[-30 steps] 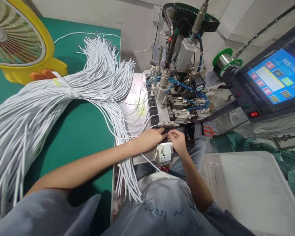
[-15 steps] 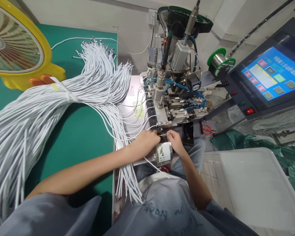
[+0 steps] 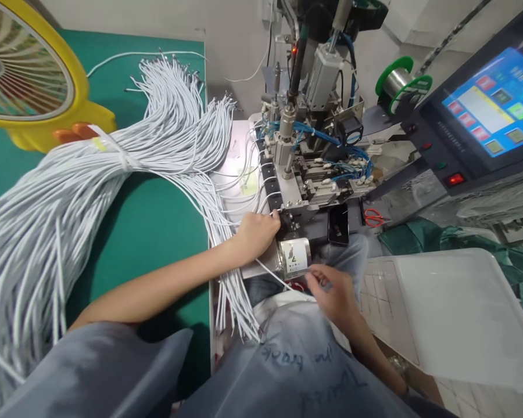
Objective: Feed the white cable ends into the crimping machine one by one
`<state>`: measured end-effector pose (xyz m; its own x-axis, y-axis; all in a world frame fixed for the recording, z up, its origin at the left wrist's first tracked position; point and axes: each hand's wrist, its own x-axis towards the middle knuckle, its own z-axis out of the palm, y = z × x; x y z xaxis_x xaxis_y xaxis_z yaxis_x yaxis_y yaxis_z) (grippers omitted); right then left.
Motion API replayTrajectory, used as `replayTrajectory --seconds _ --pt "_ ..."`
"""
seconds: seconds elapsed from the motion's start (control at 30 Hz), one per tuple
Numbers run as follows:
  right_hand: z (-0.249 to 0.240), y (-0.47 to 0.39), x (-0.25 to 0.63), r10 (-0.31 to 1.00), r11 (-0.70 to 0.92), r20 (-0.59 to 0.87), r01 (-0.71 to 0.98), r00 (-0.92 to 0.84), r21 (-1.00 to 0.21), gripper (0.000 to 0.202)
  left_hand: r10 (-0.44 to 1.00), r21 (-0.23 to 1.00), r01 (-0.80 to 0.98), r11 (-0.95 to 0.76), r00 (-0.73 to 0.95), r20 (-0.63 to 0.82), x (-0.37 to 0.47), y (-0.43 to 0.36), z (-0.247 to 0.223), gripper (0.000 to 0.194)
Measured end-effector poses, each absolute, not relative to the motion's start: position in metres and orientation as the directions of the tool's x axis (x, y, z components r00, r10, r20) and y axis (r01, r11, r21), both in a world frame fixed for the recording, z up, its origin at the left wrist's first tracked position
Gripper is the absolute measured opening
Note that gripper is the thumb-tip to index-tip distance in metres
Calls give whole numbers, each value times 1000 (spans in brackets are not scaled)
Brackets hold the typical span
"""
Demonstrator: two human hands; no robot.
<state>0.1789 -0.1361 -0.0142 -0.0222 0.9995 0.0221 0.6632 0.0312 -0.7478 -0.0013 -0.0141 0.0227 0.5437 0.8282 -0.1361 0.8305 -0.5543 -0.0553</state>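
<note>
My left hand (image 3: pixel 259 235) is closed at the front end of the machine's black block (image 3: pixel 272 184), with its fingertips pinched against the edge. One white cable runs behind this hand, and its end is hidden by the fingers. Lower and to the right, my right hand (image 3: pixel 335 289) hangs beside a cylinder with a white label (image 3: pixel 295 256), its thumb and fingers curled together. What they hold, if anything, is too small to make out. Several white cables lead from the loose bundle (image 3: pixel 209 203) into the black block.
A big tied bundle of white cables (image 3: pixel 70 186) lies on the green table mat (image 3: pixel 165 249). A yellow fan (image 3: pixel 81 81) stands at the left. To the right are a wire spool (image 3: pixel 398 81), a touch screen (image 3: pixel 497 110), red scissors (image 3: pixel 373 217), a phone (image 3: pixel 339 225) and a white tray (image 3: pixel 457 307).
My right hand has come away from the left hand, down and toward my body, past the labelled cylinder. The left hand has stayed at the black block's front end. The view has shifted slightly.
</note>
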Motion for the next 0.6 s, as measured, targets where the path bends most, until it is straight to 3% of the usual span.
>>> replayTrajectory --seconds 0.1,0.17,0.3,0.37,0.47,0.6 --pt "-19 -156 169 974 16 -146 696 -173 -718 18 831 -38 835 -548 539 -139 2 -16 30 29" --pt "-23 -158 167 961 15 -174 668 -215 -744 19 802 44 811 -583 583 -127 4 -20 36 26" --pt "-16 -141 177 994 37 -29 575 -106 -817 14 591 456 507 -732 805 52 9 -32 40 33" --pt "-7 -129 184 1000 -6 -10 516 -4 -856 9 536 601 339 -724 825 180 11 -36 36 33" --pt "4 -114 188 996 -30 -1 321 90 -947 11 537 704 209 -678 795 282 14 -39 26 30" --pt "10 -104 181 987 62 78 111 144 -992 26 542 738 94 -669 741 397 15 -38 21 19"
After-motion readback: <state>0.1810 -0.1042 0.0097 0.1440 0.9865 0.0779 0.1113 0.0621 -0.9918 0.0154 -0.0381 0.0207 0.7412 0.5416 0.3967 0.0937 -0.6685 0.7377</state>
